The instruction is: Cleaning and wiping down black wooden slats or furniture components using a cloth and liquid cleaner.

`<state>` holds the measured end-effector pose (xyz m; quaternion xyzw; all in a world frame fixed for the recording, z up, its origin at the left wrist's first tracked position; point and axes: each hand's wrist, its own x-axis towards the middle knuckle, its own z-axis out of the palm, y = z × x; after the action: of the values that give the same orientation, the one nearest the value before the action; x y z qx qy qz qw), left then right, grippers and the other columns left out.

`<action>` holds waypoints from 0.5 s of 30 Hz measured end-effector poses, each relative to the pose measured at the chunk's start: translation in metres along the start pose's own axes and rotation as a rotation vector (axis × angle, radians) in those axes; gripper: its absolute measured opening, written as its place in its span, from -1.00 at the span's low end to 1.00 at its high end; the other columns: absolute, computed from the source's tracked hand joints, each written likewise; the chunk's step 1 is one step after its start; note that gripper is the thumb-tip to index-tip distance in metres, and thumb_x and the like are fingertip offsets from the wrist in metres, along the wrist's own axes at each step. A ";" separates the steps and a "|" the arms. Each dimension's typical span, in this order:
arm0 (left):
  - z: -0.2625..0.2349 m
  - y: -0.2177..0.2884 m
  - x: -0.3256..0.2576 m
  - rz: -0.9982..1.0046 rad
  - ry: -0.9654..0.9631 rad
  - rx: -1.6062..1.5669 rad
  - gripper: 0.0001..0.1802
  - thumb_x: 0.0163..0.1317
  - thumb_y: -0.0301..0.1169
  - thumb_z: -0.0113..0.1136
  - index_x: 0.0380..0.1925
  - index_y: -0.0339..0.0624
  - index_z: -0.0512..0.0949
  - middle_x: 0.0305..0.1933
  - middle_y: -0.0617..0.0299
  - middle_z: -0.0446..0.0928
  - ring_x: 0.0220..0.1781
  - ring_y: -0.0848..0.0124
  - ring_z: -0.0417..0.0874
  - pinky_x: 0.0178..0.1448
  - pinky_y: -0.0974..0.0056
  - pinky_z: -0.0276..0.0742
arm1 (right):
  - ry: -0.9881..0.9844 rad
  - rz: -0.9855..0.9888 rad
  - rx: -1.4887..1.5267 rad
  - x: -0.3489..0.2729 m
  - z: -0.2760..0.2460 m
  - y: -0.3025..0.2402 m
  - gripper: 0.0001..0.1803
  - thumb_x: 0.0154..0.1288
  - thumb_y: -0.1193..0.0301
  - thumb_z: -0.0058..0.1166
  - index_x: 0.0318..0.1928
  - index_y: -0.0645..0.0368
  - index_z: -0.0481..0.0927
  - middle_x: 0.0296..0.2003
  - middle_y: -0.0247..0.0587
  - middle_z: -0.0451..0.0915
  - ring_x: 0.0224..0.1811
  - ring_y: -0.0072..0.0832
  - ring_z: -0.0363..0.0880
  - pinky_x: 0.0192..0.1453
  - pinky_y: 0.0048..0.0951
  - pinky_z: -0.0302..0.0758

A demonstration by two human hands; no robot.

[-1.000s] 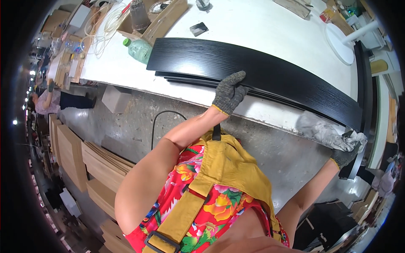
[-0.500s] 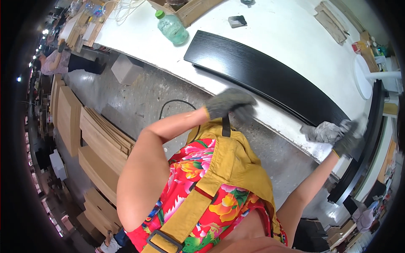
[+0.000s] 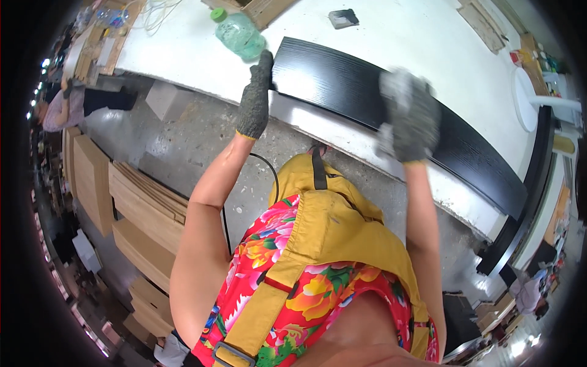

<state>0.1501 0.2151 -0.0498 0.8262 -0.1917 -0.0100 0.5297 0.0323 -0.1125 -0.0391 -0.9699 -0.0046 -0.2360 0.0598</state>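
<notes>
A long black board (image 3: 333, 76) with a curved far edge and fine wood grain lies on the white worktable. My left hand (image 3: 254, 101), in a dark grey knit glove, is at its left end, fingers along the short edge and thumb at the near corner. Over the board's middle is my right hand (image 3: 417, 125), gloved alike and smeared by motion. It is closed on a crumpled grey cloth (image 3: 394, 87), which lies against the board's top as far as the blur shows.
A green-capped plastic bottle (image 3: 239, 35) stands just beyond my left hand. A small grey-black block (image 3: 343, 19) lies farther back on the worktable (image 3: 165, 49). Another long black piece (image 3: 531, 177) is at the right. Wooden panels (image 3: 143, 235) are stacked on the left, and a person (image 3: 61, 110) is farther off.
My left hand has gone from in front of the table edge to the board's left end. My right hand has carried the cloth leftward from the board's right end to its middle.
</notes>
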 end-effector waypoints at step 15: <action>-0.017 0.083 0.037 0.236 0.237 -0.395 -0.39 0.49 -0.21 -0.37 0.44 -0.27 -0.05 0.53 0.01 -0.02 0.56 0.19 -0.03 0.60 0.08 -0.27 | 0.093 0.014 0.510 0.103 -0.003 -0.146 -0.52 0.18 0.11 0.11 0.10 -0.04 0.54 0.13 -0.09 0.49 -0.03 -0.15 0.54 0.05 -0.16 0.46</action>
<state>0.1631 0.1871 0.0371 0.6741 -0.2176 0.1117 0.6970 0.1167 0.0300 0.0277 -0.9116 -0.0542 -0.2710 0.3042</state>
